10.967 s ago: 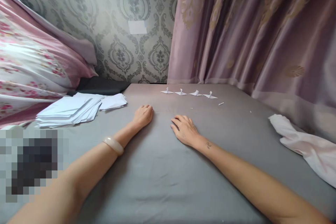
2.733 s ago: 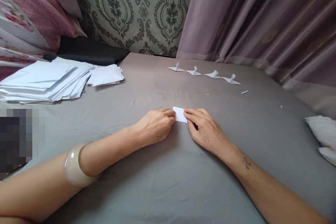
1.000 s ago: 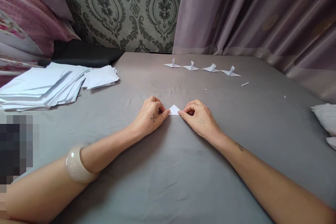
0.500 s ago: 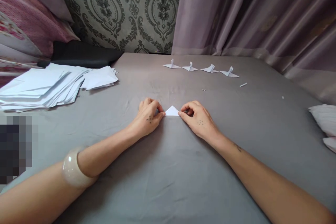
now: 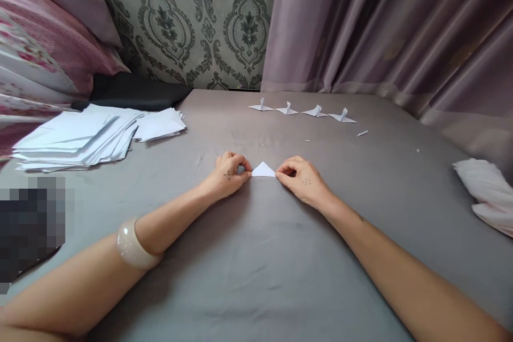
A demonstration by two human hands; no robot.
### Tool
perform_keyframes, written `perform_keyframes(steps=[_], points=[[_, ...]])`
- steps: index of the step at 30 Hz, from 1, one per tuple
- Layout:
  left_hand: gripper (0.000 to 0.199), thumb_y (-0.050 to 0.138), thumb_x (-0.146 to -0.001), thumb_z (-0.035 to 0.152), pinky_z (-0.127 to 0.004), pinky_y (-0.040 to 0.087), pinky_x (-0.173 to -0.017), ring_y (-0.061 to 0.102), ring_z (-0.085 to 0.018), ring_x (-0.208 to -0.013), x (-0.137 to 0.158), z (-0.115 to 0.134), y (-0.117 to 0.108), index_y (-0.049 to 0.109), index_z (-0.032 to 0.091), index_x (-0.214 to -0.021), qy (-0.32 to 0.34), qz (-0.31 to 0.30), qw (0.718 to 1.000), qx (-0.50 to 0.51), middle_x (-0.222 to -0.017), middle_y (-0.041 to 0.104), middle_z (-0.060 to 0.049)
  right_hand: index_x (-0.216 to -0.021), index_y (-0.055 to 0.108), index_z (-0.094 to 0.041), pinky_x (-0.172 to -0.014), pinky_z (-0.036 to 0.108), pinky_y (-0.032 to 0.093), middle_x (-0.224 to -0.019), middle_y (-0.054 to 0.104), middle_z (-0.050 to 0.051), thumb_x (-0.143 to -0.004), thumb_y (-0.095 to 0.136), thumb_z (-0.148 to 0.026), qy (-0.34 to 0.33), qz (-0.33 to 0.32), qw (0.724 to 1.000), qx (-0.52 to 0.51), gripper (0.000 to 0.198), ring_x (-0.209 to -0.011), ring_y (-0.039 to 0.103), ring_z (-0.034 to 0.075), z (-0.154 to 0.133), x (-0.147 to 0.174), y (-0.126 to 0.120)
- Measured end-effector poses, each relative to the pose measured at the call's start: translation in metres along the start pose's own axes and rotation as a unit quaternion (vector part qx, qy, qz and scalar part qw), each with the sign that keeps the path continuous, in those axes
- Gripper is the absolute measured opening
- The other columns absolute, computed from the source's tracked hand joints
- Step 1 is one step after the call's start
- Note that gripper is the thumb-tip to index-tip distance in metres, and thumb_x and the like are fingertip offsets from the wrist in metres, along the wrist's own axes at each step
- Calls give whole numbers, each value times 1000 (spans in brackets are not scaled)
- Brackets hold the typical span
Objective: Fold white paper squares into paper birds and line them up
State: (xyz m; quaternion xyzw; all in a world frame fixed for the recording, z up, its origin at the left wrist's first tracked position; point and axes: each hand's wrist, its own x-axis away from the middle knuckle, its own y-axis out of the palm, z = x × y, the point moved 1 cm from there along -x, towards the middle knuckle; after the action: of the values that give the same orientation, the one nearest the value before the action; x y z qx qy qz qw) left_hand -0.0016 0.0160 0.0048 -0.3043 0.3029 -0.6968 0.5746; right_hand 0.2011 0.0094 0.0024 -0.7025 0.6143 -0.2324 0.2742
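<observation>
A small sheet of white paper folded into a triangle [image 5: 263, 170] lies near the middle of the grey cloth, its point away from me and its long edge facing me. My left hand [image 5: 229, 175] pinches the left corner between thumb and fingers. On the opposite corner, the thumb and fingers of my right hand [image 5: 301, 178] are pinched too. Both tips of the paper are hidden under the fingertips. A pale bangle [image 5: 135, 246] circles my left forearm.
Several folded paper cranes [image 5: 315, 111] stand in a row at the back. Paper scraps [image 5: 362, 133] lie closer in. Stacked white paper [image 5: 76, 136] sits at the left, before a black item [image 5: 140, 90]. White fabric [image 5: 487, 192] rests at the right edge. Curtains [image 5: 360, 21] hang behind.
The view has shifted a little, so the paper stack sits further right and the cranes slightly lower. Both hands keep their pinch, and a bit more of the triangle's right corner shows.
</observation>
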Motion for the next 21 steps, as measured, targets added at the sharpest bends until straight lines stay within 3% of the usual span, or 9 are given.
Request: perform_keyframes(steps=[5, 11, 17, 21], points=[[16, 57, -78, 25, -35, 42, -84, 49, -23, -95, 1, 1, -2, 69, 18, -86, 9, -16, 1000, -3, -96, 50, -9, -71, 68, -19, -72, 29, 45, -92, 63, 4, -70, 58, -17, -7, 6, 1000, -9, 10, -74, 57, 14, 3, 3, -2], [28, 53, -71, 15, -34, 42, -85, 48, -22, -96, 6, -1, 0, 68, 21, -94, 38, -6, 999, 25, -99, 50, -7, -84, 69, -20, -69, 28, 44, -86, 61, 2, -65, 51, -11, -30, 31, 999, 1, 27, -68, 53, 12, 6, 7, -2], [25, 50, -67, 15, -36, 44, -79, 50, -21, -88, 6, -5, 2, 70, 20, -81, 77, -2, 995, 68, -100, 53, -7, -82, 69, -20, -69, 30, 45, -97, 64, 4, -74, 50, -18, -36, 31, 999, -20, 20, -67, 56, 13, 3, 9, -1], [23, 49, -68, 15, -39, 41, -85, 52, -22, -89, 8, -1, 3, 70, 20, -77, 120, -17, 991, 50, -100, 59, -7, -84, 69, -20, -72, 32, 45, -96, 65, 5, -80, 54, -29, -55, 35, 998, -13, 19, -71, 57, 14, 2, 9, 0]])
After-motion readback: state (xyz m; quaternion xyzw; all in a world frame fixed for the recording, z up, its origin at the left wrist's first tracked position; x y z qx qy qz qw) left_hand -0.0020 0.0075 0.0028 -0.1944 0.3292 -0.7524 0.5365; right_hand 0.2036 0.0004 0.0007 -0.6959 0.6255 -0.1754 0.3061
